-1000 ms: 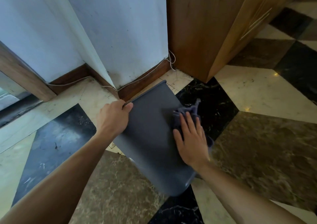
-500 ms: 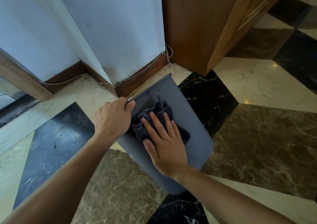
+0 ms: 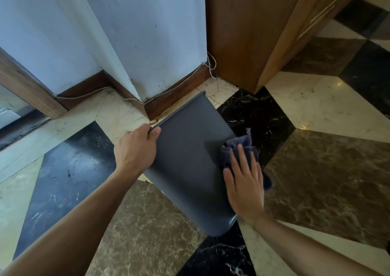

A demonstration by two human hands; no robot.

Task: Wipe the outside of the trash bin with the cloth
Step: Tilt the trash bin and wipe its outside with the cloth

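A dark grey trash bin (image 3: 190, 166) lies tipped over on the floor (image 3: 329, 170), its broad flat side turned up toward the camera. Its open rim points away toward the wall (image 3: 147, 32), and its closed bottom end sits nearest the person.

The left hand (image 3: 136, 151) grips the bin at the left corner of its rim, the fingers curled over the edge and the thumb pressed on the outer face. The arm reaches in from the lower left.

The right hand (image 3: 245, 188) lies flat with the fingers spread, pressing a dark blue cloth (image 3: 240, 147) against the right edge of the bin. The cloth is bunched, with a crumpled part sticking out beyond the fingertips and a smaller part showing past the outer side of the hand. The palm rests on the cloth rather than closing around it.

The floor is laid in large marble tiles of black, brown and cream. The bin rests across a cream tile and a black one. A wooden skirting board (image 3: 175, 96) runs along the foot of the white wall, with a thin white cable (image 3: 88, 92) lying along it. A wooden cabinet (image 3: 253, 32) stands just beyond the bin to the right.
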